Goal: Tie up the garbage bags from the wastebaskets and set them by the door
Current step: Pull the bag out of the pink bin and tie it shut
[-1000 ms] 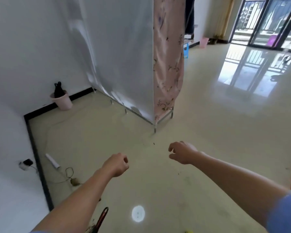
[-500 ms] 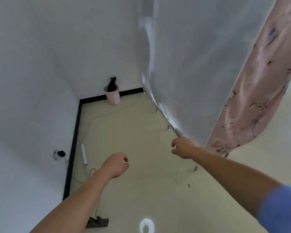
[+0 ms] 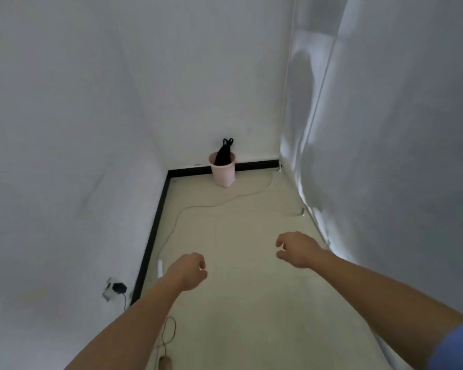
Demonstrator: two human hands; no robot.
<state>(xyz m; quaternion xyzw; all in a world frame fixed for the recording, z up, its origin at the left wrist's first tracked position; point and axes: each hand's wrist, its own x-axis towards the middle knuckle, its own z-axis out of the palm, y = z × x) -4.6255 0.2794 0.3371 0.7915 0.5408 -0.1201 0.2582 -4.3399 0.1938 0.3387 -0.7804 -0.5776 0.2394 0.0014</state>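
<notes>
In a narrow corner between a white wall (image 3: 64, 129) and the grey fabric side of a wardrobe (image 3: 385, 156), my 2 bare arms reach forward above the pale floor (image 3: 251, 303). My left hand (image 3: 190, 272) hangs with its back to the camera, its fingers (image 3: 201, 264) loosely curled under, gripping nothing and touching nothing. My right hand (image 3: 298, 249) is held slightly further ahead, near the wardrobe's lower edge. Its fingers (image 3: 280, 243) are bent and relaxed, there is a small gap between forefinger and thumb, and it too holds nothing. A blue sleeve (image 3: 457, 348) shows at my right upper arm.

The black garbage bag (image 3: 223, 154) sits inside the pink wastebasket (image 3: 223, 173), well apart from both hands, at the far end of the corner against the black baseboard (image 3: 155, 231). The bag's 2 handle loops stand up above the rim; I cannot tell whether they are knotted.

A white cord (image 3: 211, 206) snakes across the floor from near the wastebasket toward a white power strip (image 3: 160, 268), which lies along the baseboard just left of my left hand. A black plug sits in a wall socket (image 3: 114, 288) low on the left wall.
</notes>
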